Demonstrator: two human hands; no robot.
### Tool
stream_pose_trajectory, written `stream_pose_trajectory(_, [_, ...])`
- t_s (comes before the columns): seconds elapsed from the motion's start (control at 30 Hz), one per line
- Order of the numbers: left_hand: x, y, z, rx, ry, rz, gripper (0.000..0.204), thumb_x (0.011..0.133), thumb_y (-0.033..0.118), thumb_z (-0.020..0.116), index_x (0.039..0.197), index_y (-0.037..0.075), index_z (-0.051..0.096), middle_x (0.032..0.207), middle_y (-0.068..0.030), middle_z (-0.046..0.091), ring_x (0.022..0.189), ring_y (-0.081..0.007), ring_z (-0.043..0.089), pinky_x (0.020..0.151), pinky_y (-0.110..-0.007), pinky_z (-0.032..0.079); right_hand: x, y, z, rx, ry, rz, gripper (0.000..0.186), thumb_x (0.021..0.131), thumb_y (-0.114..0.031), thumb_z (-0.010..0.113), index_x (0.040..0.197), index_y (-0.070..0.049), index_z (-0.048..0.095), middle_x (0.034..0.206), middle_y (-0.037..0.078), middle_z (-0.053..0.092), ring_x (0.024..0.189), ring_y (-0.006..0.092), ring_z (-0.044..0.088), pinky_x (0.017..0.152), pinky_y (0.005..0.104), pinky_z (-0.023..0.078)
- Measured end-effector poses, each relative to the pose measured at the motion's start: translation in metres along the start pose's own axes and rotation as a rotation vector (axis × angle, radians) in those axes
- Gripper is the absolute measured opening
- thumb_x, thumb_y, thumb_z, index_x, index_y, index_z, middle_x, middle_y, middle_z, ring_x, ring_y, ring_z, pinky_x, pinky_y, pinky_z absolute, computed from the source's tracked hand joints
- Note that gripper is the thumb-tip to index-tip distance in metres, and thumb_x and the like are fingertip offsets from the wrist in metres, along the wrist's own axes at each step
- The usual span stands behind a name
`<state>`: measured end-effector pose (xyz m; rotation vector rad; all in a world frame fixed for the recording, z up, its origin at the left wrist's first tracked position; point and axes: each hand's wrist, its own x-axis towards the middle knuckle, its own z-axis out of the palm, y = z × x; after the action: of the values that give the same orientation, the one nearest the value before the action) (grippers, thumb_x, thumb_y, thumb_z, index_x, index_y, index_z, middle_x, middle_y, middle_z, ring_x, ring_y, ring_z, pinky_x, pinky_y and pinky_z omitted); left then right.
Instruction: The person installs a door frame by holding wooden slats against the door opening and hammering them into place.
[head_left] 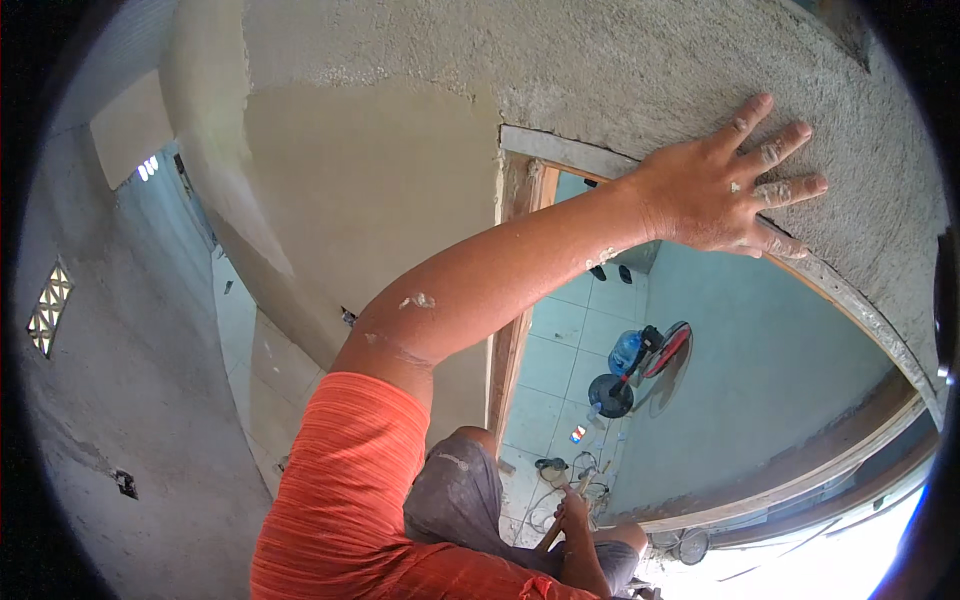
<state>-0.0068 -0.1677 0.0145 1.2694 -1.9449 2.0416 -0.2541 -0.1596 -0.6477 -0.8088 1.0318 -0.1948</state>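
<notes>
My left hand (pixel 705 195), specked with dried plaster, lies with its fingers spread against the rough grey wall (pixel 620 70). It rests above the doorway, overlapping the pale edge of its wooden frame (pixel 523 190). The raised left arm, in an orange sleeve, crosses in front of the opening. Low down between my bent knees, my right hand (pixel 573 512) is closed around a slim wooden handle (pixel 548 541). What sits at the far end of this handle is too small and cluttered to tell.
Through the doorway, a fan (pixel 668 350) with a round black base and a blue water container (pixel 626 350) are on the tiled floor (pixel 550 325). Tangled cables (pixel 535 515) lie near my knees. Dark slippers (pixel 625 273) are farther in. A smoother plaster patch (pixel 370 190) covers the wall at left.
</notes>
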Motion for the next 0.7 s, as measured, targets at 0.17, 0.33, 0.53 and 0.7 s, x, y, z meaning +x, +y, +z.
stream_pose_trajectory(0.17, [0.000,-0.002,0.003,-0.062,0.053,0.010,0.077,0.084,0.075,0.055,0.152,0.058,0.024,0.170,-0.0017,0.014,0.153,-0.0463,0.009,0.119,-0.073,0.012,0.002,0.001,0.002,0.051,0.011,0.041,0.015,0.095,-0.024,0.067,0.099,-0.011,0.060,0.062,0.000,0.043,0.045,0.0151,0.046,0.039,0.0323,0.039])
stream_pose_trajectory(0.33, [0.001,-0.002,0.001,-0.057,0.027,-0.001,0.090,0.084,0.073,0.059,0.159,0.042,0.022,0.169,0.0001,0.015,0.153,-0.0429,0.014,0.119,-0.072,0.014,0.005,0.006,0.000,-0.038,0.059,0.008,0.024,0.092,-0.028,0.071,0.101,-0.013,0.055,0.061,0.000,0.045,0.046,0.0182,0.047,0.039,0.0358,0.038])
stream_pose_trajectory(0.53, [0.006,-0.001,-0.009,-0.041,0.014,0.028,0.091,0.080,0.069,0.067,0.157,0.032,0.035,0.166,0.0011,0.028,0.152,-0.0425,0.020,0.119,-0.071,0.018,-0.004,0.003,0.013,-0.046,0.012,-0.003,0.023,0.093,-0.031,0.071,0.089,-0.014,0.055,0.062,-0.002,0.044,0.045,0.0138,0.043,0.040,0.0335,0.037])
stream_pose_trajectory(0.7, [0.014,-0.002,-0.019,-0.042,-0.020,0.029,0.085,0.082,0.066,0.067,0.155,0.030,0.041,0.164,0.0017,0.034,0.152,-0.0408,0.024,0.120,-0.069,0.017,-0.012,-0.004,0.031,-0.190,0.249,-0.042,0.037,0.087,-0.032,0.079,0.079,-0.015,0.047,0.055,-0.003,0.041,0.040,0.0131,0.037,0.036,0.0344,0.033])
